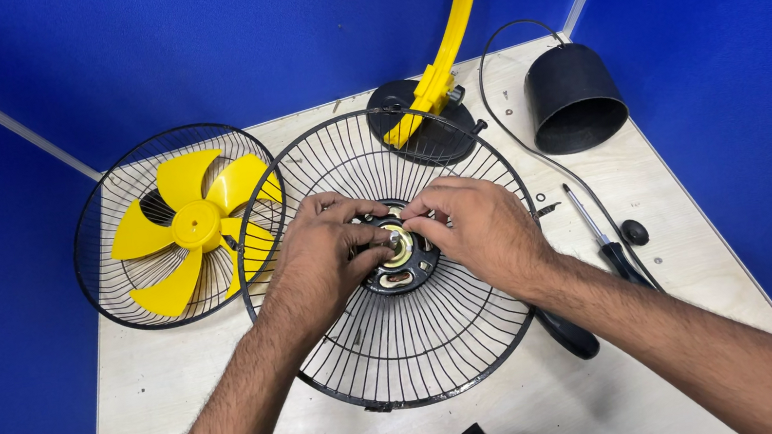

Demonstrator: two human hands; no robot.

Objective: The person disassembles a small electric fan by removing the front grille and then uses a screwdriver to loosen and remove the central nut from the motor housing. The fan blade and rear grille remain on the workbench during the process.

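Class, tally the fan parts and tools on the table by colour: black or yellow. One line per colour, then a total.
Black: 5 – rear grille, front grille, round base, motor cover, knob
Yellow: 2 – blade, stand arm
Total: 7

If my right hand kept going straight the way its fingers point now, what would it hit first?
The right hand points left toward the hub of the black wire fan guard. It would most likely meet the left hand fingertips there almost at once, since both hands' fingers already look nearly touching.
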